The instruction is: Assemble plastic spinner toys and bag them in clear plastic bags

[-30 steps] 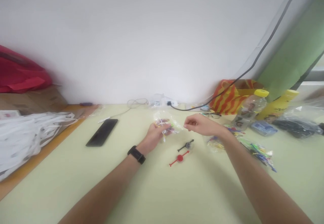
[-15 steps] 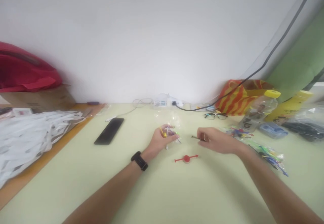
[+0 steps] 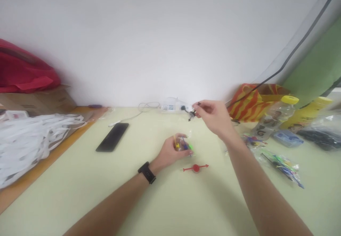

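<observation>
My left hand (image 3: 169, 152), with a black watch (image 3: 147, 172) on its wrist, is closed round a clear bag of small plastic arrow spinners (image 3: 183, 145) in yellow, blue and green. Raised above the far part of the table, my right hand (image 3: 213, 117) pinches a black arrow spinner (image 3: 192, 114) between thumb and fingers. A red arrow spinner (image 3: 196, 168) with a round centre lies flat on the table, just in front of my left hand.
To the left are a black phone (image 3: 112, 137) and a heap of white straps (image 3: 32, 140). On the right lie bags of spinners (image 3: 286, 166), a blue case (image 3: 287, 138) and a clear bottle (image 3: 277, 117). A power strip (image 3: 172, 108) sits against the wall.
My right hand has risen and moved slightly left, bringing the black arrow spinner into clearer sight. My left hand keeps the bag at nearly the same place. The red spinner stays put.
</observation>
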### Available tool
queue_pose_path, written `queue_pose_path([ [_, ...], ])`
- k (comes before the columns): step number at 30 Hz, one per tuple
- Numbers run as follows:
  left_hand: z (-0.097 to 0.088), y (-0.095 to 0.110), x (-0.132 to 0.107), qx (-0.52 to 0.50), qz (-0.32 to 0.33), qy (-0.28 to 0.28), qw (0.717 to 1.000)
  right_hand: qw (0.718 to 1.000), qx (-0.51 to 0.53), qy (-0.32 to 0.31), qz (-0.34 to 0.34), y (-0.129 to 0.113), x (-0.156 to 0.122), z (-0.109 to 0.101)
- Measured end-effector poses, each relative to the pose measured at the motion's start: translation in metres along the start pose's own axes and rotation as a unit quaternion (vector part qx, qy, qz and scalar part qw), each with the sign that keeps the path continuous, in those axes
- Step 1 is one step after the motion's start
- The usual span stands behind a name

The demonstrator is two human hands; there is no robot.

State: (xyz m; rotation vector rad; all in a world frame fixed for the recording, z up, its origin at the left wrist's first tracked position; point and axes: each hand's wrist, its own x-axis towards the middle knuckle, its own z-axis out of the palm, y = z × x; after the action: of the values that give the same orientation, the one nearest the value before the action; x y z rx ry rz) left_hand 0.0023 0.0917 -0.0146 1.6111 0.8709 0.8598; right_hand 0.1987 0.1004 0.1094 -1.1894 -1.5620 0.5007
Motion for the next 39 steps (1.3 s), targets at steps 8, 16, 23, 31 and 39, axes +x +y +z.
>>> queue_pose_path([
  [8,0.002,0.005,-0.004,0.042,0.005,0.013,0.999,0.984,-0.163,0.026,-0.064,0.008,-0.005,0.011],
  [16,0.001,0.004,-0.003,0.05,0.014,0.005,0.999,0.964,-0.232,-0.069,-0.109,0.007,-0.007,0.009],
  [23,0.003,0.01,-0.005,0.066,0.031,0.013,0.997,0.973,-0.197,-0.066,-0.102,0.002,-0.007,0.007],
  [31,0.003,0.009,-0.006,0.054,0.04,0.027,0.997,0.97,-0.187,-0.121,-0.1,-0.013,-0.012,0.002],
  [39,0.003,0.008,-0.004,0.058,0.039,0.018,0.997,0.983,-0.057,-0.174,-0.012,-0.021,-0.009,-0.013],
])
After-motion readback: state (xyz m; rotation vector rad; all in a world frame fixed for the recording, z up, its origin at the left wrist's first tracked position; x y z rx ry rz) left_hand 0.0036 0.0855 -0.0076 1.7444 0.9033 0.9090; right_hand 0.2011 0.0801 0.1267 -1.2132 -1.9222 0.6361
